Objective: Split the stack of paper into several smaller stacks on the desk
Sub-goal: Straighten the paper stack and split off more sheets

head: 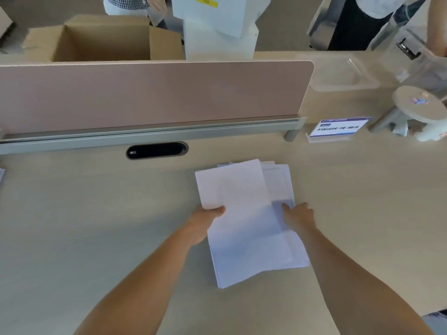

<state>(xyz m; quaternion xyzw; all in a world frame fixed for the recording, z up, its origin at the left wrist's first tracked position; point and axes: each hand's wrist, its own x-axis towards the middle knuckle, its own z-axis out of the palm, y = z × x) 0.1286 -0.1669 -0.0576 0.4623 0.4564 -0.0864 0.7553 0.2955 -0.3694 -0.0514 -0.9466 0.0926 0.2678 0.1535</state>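
Note:
A loose, uneven stack of white paper (246, 223) lies in the middle of the light wooden desk (96, 226), its sheets fanned out to the right. My left hand (205, 223) grips the left edge of the upper sheets, thumb on top and fingers underneath. My right hand (298, 215) rests on the stack's right side, with its fingertips pressed on the lower sheets. The top sheets look slightly lifted at the left.
A pink divider panel (154, 93) runs across the back of the desk, with a black cable port (157, 150) in front of it. A card holder (336, 129) and a tape dispenser (418, 110) stand at the right. Beyond the divider are an open cardboard box (101, 39) and other people.

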